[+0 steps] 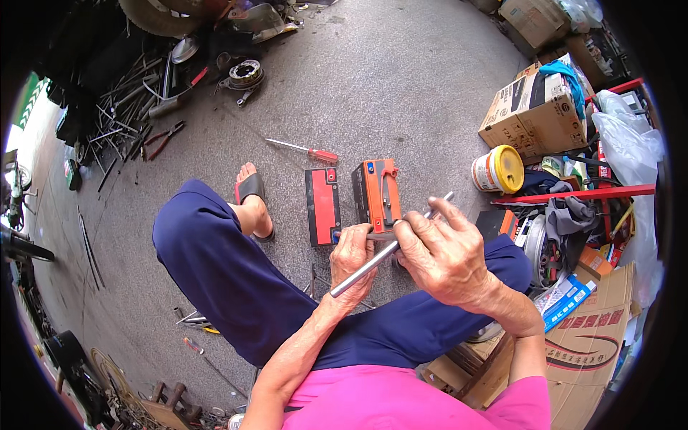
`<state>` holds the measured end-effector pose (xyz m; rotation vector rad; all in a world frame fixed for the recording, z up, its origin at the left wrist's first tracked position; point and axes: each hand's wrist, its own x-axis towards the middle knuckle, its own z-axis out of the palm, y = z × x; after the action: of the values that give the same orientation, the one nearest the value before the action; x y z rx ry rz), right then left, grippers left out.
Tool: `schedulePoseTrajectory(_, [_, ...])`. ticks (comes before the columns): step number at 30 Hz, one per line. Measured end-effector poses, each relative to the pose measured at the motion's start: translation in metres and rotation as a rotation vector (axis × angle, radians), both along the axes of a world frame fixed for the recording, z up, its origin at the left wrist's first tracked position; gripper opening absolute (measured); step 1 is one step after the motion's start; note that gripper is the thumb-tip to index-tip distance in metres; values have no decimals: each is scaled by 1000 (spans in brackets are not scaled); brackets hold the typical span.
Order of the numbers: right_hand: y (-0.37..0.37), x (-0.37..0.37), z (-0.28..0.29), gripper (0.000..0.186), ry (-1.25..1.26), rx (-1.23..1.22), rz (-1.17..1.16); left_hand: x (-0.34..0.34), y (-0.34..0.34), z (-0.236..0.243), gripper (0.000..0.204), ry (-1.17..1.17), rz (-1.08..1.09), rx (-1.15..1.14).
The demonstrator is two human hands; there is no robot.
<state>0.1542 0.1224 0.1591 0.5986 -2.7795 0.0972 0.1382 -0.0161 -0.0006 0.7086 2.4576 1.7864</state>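
Your right hand (443, 252) is closed over the upper part of a slim metal rod (373, 261), fingers curled across it, with the index finger stretched toward the tip that pokes out near the orange battery (378, 193). Your left hand (352, 256) is wrapped around the rod's lower stretch, and its bare end sticks out below your fist over your knee. The rod runs on a slant, low at your left and high at your right. Between the two hands a dark tool handle with a blue end (337, 235) shows; how it is gripped you cannot tell.

Just beyond your knuckles the orange battery stands upright on the concrete floor (401, 79), and a black battery with a red face (322, 205) stands just beside it on your left. A red-handled screwdriver (304, 150) lies a little further out. Your sandalled foot (252, 198) rests to the left of the batteries. To your right stand a yellow-lidded tub (498, 170) and a cardboard box (534, 109); red-handled pliers (164, 138) lie well away on the left.
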Motion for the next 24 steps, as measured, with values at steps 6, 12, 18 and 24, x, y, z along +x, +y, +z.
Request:
schedulePoseTrajectory(6, [31, -27, -11, 25, 85, -167, -8, -30, 16, 19, 10, -111, -125, -121])
schedulePoseTrajectory(12, [39, -15, -21, 19, 170, -210, 44, -32, 5, 28, 7, -127, -299, -166])
schedulePoseTrajectory(18, [48, -1, 4, 23, 347, -281, -14, -34, 25, 69, 11, 54, -379, -61])
schedulePoseTrajectory(24, [93, -23, -4, 20, 313, -121, -204, -97, 74, 40, 21, -31, -513, -333])
